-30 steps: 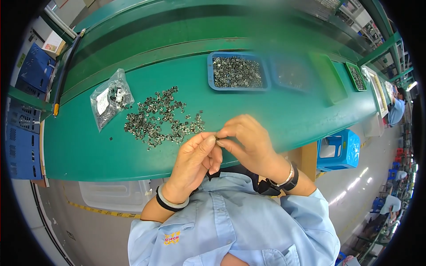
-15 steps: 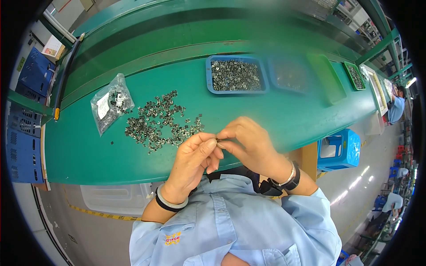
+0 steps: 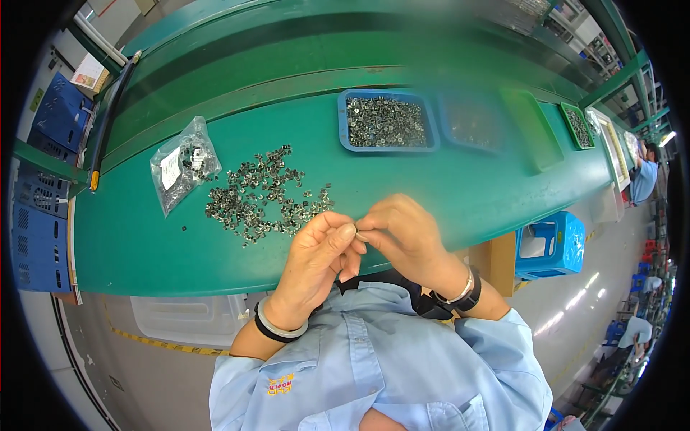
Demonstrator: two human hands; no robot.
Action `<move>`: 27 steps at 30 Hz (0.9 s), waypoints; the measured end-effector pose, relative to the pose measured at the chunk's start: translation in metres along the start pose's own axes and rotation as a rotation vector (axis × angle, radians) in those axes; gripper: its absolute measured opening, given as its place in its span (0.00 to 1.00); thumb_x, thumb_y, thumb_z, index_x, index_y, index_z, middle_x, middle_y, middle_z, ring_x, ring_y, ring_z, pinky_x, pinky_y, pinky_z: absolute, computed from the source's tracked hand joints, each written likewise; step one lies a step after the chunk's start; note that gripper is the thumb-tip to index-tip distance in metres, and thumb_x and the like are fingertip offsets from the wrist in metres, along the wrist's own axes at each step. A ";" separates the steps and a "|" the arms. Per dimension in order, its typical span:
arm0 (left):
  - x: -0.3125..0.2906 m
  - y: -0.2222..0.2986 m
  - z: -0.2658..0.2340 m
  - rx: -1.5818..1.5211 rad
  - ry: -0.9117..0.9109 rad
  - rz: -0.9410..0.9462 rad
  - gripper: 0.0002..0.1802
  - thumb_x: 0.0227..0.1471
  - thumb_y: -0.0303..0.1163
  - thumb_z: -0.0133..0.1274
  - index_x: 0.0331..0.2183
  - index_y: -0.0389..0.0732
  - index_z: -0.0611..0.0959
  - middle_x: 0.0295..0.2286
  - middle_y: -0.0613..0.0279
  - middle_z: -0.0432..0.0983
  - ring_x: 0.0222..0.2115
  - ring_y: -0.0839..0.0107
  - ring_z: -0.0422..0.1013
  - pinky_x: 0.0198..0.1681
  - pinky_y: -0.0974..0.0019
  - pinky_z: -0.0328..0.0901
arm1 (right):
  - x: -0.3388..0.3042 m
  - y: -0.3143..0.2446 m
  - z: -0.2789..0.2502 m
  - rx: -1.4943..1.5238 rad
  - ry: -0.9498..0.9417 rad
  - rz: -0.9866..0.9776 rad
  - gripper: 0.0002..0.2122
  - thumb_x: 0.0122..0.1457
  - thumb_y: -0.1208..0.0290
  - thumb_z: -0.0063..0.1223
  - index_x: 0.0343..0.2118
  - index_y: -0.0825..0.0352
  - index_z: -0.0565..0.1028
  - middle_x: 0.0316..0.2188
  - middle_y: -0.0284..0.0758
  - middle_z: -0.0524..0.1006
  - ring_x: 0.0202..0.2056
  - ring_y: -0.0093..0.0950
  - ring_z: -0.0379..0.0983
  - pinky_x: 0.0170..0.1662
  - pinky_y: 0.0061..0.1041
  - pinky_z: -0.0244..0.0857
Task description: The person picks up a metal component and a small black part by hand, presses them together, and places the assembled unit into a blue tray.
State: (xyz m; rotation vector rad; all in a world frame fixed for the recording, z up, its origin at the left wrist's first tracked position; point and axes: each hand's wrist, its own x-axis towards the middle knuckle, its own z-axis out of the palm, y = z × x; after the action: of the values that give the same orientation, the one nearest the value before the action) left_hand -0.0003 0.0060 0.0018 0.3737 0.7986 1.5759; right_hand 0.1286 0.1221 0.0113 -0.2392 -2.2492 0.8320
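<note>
My left hand (image 3: 318, 255) and my right hand (image 3: 405, 233) meet fingertip to fingertip above the near edge of the green table. Both are closed in a pinch. Whatever sits between the fingertips is tiny and mostly hidden, so its kind does not show. Just beyond my left hand spreads a loose heap of small black and silver metal parts (image 3: 244, 197). Farther off, a blue tray (image 3: 342, 122) holds a mass of similar small metal parts (image 3: 384, 122).
A clear plastic bag (image 3: 172, 190) of parts with a white label lies left of the heap. Right of the blue tray are a blurred second tray (image 3: 471, 126), a green tray (image 3: 535, 133) and a small green tray (image 3: 565, 115). A blue stool (image 3: 568, 244) stands beyond the table's right edge.
The view has shifted slightly. My hands stay pinched together, with the fingertips now closer and the tiny item between them less visible.
</note>
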 end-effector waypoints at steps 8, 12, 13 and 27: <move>0.001 -0.012 -0.002 -0.247 -0.113 -0.010 0.07 0.56 0.32 0.49 0.32 0.39 0.72 0.22 0.62 0.74 0.17 0.78 0.66 0.17 0.77 0.58 | -0.010 -0.004 0.005 0.159 0.053 0.057 0.11 0.44 0.81 0.60 0.32 0.64 0.73 0.28 0.33 0.73 0.30 0.31 0.71 0.30 0.26 0.65; 0.001 -0.017 -0.004 -0.222 -0.121 0.009 0.07 0.56 0.32 0.49 0.32 0.39 0.72 0.21 0.62 0.73 0.17 0.77 0.66 0.17 0.76 0.58 | -0.014 -0.003 0.005 0.174 0.064 0.035 0.08 0.47 0.78 0.59 0.31 0.66 0.73 0.28 0.32 0.73 0.30 0.29 0.72 0.29 0.26 0.66; 0.001 -0.016 -0.003 -0.221 -0.120 0.007 0.07 0.56 0.32 0.49 0.32 0.39 0.72 0.21 0.62 0.73 0.17 0.77 0.66 0.17 0.76 0.58 | -0.013 -0.002 0.003 0.113 0.047 0.015 0.09 0.46 0.80 0.59 0.31 0.66 0.73 0.28 0.33 0.73 0.30 0.30 0.72 0.30 0.26 0.66; -0.003 -0.007 0.004 -0.256 -0.108 -0.042 0.07 0.58 0.35 0.46 0.34 0.41 0.71 0.19 0.63 0.69 0.13 0.75 0.59 0.16 0.72 0.55 | -0.006 -0.004 0.006 0.220 0.111 -0.003 0.08 0.47 0.80 0.58 0.31 0.66 0.73 0.27 0.34 0.75 0.29 0.30 0.72 0.28 0.25 0.67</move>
State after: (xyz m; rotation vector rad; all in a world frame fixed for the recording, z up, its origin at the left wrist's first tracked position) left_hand 0.0076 0.0038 0.0004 0.2514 0.5112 1.5813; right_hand 0.1290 0.1139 0.0070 -0.1740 -2.0360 1.0298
